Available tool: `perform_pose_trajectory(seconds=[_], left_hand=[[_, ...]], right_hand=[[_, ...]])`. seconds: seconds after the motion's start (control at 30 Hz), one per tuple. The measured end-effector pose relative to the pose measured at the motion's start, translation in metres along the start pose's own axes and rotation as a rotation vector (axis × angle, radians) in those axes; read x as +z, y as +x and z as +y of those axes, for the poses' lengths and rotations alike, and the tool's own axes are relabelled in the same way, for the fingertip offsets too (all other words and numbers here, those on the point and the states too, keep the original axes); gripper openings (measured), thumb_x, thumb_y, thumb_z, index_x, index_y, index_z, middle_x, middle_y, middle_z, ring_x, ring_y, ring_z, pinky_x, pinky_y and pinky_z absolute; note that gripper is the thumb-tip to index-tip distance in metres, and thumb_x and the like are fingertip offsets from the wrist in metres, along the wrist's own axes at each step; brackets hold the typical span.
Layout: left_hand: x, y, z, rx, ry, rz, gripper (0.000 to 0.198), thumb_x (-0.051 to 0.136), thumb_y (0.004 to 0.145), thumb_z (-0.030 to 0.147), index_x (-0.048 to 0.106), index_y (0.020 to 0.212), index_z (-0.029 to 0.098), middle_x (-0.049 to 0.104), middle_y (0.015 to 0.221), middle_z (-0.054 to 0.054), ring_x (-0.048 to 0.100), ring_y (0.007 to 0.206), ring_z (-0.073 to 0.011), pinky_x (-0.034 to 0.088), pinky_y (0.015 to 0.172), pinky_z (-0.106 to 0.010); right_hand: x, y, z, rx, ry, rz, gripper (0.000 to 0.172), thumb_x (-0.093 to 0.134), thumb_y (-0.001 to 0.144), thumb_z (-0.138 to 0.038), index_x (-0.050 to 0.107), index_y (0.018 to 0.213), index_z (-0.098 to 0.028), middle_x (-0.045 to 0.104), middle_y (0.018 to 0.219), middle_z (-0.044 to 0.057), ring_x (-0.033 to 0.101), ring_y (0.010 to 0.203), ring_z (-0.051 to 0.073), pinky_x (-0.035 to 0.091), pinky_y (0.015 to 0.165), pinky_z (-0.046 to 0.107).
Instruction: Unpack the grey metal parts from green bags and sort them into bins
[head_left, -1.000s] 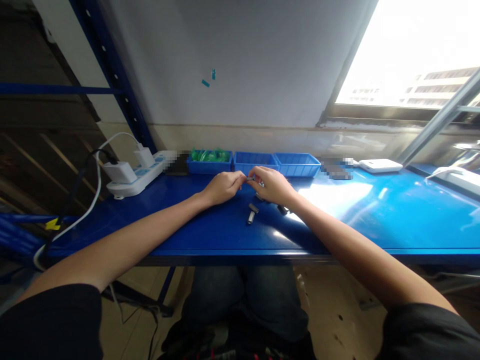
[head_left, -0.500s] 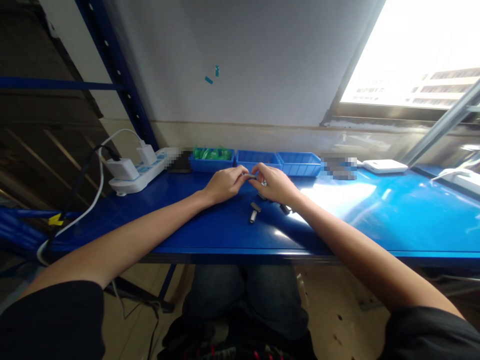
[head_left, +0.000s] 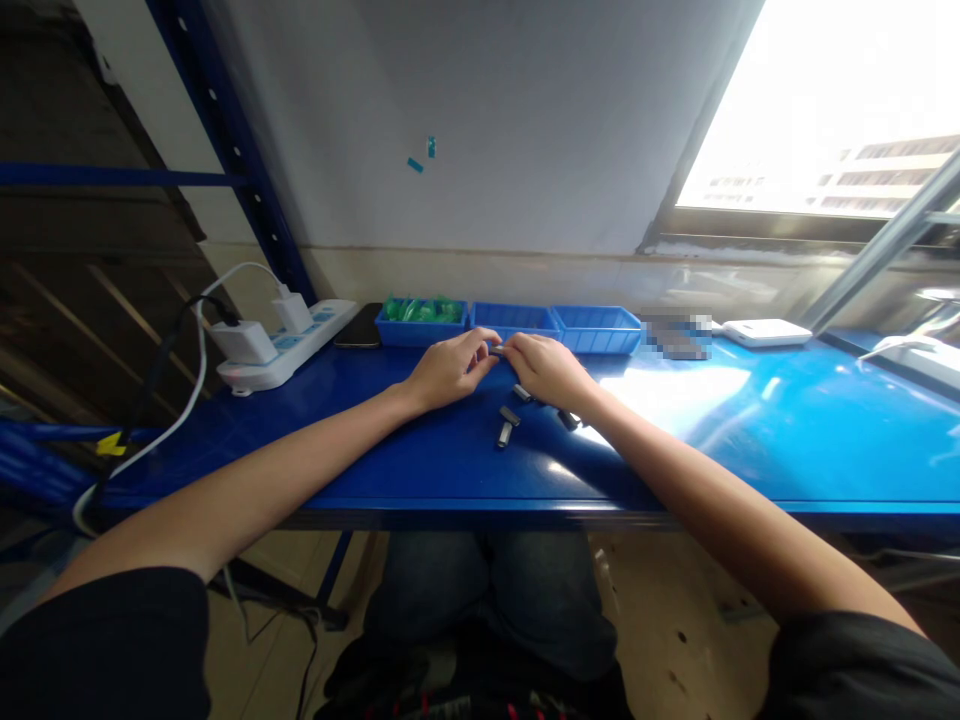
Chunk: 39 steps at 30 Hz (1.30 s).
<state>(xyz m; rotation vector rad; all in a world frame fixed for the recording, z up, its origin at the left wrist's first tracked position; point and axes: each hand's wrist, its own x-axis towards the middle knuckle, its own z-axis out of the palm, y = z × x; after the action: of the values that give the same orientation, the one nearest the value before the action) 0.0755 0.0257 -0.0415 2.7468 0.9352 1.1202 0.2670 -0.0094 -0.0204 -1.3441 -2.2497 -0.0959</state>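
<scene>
Just in front of the blue bins, my left hand (head_left: pixel 452 369) and my right hand (head_left: pixel 550 369) meet over the table. Between their fingertips is a small grey metallic piece (head_left: pixel 497 350), mostly covered, so its exact kind does not show. Both hands are closed on it. Similar small silver-and-dark rectangular pieces lie on the table nearer to me: one (head_left: pixel 521 393) beside my right hand, one (head_left: pixel 509 415) and another (head_left: pixel 505 434) close together, and at least one (head_left: pixel 569 419) under my right wrist.
Three blue bins line the wall: the left bin (head_left: pixel 420 333) holds green items, then a middle bin (head_left: pixel 517 318) and a right bin (head_left: pixel 598 330). A phone (head_left: pixel 360 328) and a power strip (head_left: pixel 289 365) with plugs lie left. A white device (head_left: pixel 766 332) sits right on the blue table (head_left: pixel 420 465).
My right fingers have shifted and closed in over the metallic piece, which has turned slightly. One loose piece beside my right hand shows more fully. My left hand has barely moved.
</scene>
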Motion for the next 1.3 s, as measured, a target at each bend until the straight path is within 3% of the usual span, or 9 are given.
perform_pose_trajectory(seconds=[0.17, 0.37, 0.53, 0.77, 0.93, 1.1, 1.3], left_hand=[[-0.0005, 0.0000, 0.0016, -0.023, 0.065, -0.003, 0.025, 0.044, 0.095, 0.037, 0.056, 0.109, 0.020, 0.067, 0.083, -0.003, 0.064, 0.074, -0.0159, 0.045, 0.067, -0.024], [-0.0033, 0.0019, 0.0046, -0.056, 0.099, -0.018, 0.030, 0.036, 0.098, 0.039, 0.057, 0.103, 0.019, 0.069, 0.083, -0.004, 0.065, 0.074, -0.0176, 0.043, 0.065, -0.025], [-0.0046, 0.0018, 0.0038, -0.064, 0.094, -0.064, 0.035, 0.033, 0.098, 0.041, 0.060, 0.094, 0.019, 0.068, 0.079, -0.004, 0.065, 0.071, -0.0173, 0.042, 0.064, -0.025], [-0.0036, 0.0002, 0.0039, -0.039, 0.029, -0.007, 0.029, 0.047, 0.093, 0.038, 0.055, 0.114, 0.020, 0.065, 0.077, 0.000, 0.063, 0.068, -0.0139, 0.044, 0.064, -0.023], [-0.0016, 0.0001, 0.0021, -0.014, 0.048, 0.007, 0.024, 0.047, 0.092, 0.035, 0.057, 0.109, 0.020, 0.065, 0.078, -0.001, 0.062, 0.068, -0.0135, 0.044, 0.065, -0.023], [-0.0035, 0.0000, 0.0045, -0.031, 0.073, -0.005, 0.029, 0.042, 0.096, 0.037, 0.059, 0.109, 0.018, 0.068, 0.081, -0.004, 0.063, 0.069, -0.0153, 0.041, 0.062, -0.024], [-0.0048, 0.0005, 0.0061, -0.031, 0.096, -0.031, 0.032, 0.038, 0.097, 0.040, 0.061, 0.100, 0.018, 0.068, 0.082, -0.005, 0.063, 0.071, -0.0161, 0.041, 0.063, -0.024]], right_hand=[[-0.0006, -0.0001, -0.0002, 0.008, -0.009, 0.000, 0.030, 0.033, 0.098, -0.032, 0.060, 0.090, -0.020, 0.069, 0.091, 0.008, 0.063, 0.088, 0.020, 0.040, 0.074, 0.027], [-0.0020, -0.0027, -0.0010, -0.016, 0.058, 0.038, 0.024, 0.055, 0.089, -0.036, 0.057, 0.106, -0.020, 0.066, 0.079, 0.002, 0.061, 0.077, 0.019, 0.039, 0.068, 0.026], [-0.0030, -0.0035, -0.0018, -0.033, 0.032, 0.023, 0.018, 0.052, 0.090, -0.032, 0.060, 0.101, -0.020, 0.068, 0.085, 0.005, 0.061, 0.080, 0.019, 0.039, 0.069, 0.027], [-0.0028, -0.0021, -0.0027, -0.013, 0.019, 0.014, 0.027, 0.038, 0.098, -0.033, 0.062, 0.097, -0.020, 0.070, 0.098, 0.008, 0.063, 0.093, 0.020, 0.041, 0.076, 0.027], [-0.0024, -0.0018, -0.0025, -0.013, 0.035, 0.009, 0.029, 0.036, 0.098, -0.035, 0.061, 0.095, -0.020, 0.070, 0.094, 0.008, 0.063, 0.090, 0.020, 0.040, 0.074, 0.027], [-0.0030, -0.0028, -0.0014, -0.006, 0.065, 0.042, 0.025, 0.052, 0.090, -0.037, 0.057, 0.107, -0.020, 0.066, 0.080, 0.003, 0.061, 0.076, 0.019, 0.039, 0.067, 0.026], [-0.0044, -0.0032, -0.0015, -0.024, 0.057, 0.043, 0.020, 0.050, 0.091, -0.032, 0.060, 0.102, -0.020, 0.068, 0.088, 0.005, 0.061, 0.081, 0.019, 0.041, 0.071, 0.027]])
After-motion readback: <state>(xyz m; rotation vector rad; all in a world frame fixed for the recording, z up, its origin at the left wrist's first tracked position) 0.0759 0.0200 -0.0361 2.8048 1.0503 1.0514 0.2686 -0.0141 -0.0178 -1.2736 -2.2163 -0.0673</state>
